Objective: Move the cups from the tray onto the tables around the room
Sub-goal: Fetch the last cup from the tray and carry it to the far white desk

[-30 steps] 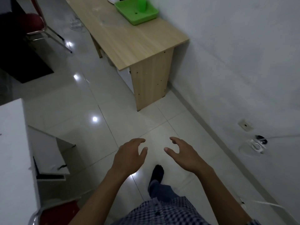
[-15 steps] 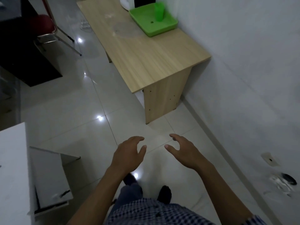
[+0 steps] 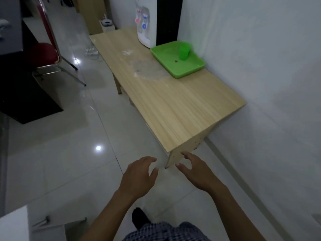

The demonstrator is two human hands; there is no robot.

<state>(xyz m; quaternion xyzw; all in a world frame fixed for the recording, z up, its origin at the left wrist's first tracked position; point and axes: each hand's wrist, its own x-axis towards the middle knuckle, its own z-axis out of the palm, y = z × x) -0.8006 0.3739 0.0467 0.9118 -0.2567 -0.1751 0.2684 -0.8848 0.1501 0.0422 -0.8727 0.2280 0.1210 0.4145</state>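
One green cup [image 3: 184,50] stands upright in the far right part of a green tray [image 3: 178,70]. The tray sits on a light wooden table [image 3: 173,105] set along the white wall [image 3: 260,66], just in front of a white water dispenser [image 3: 145,32]. Both hands are well short of the tray, over the tiled floor [image 3: 69,162] by the table's near end. The left hand [image 3: 139,178] is empty, fingers loosely curled and spread. The right hand [image 3: 196,173] is likewise empty and half-open. A red-seated chair [image 3: 46,54] stands at far left.
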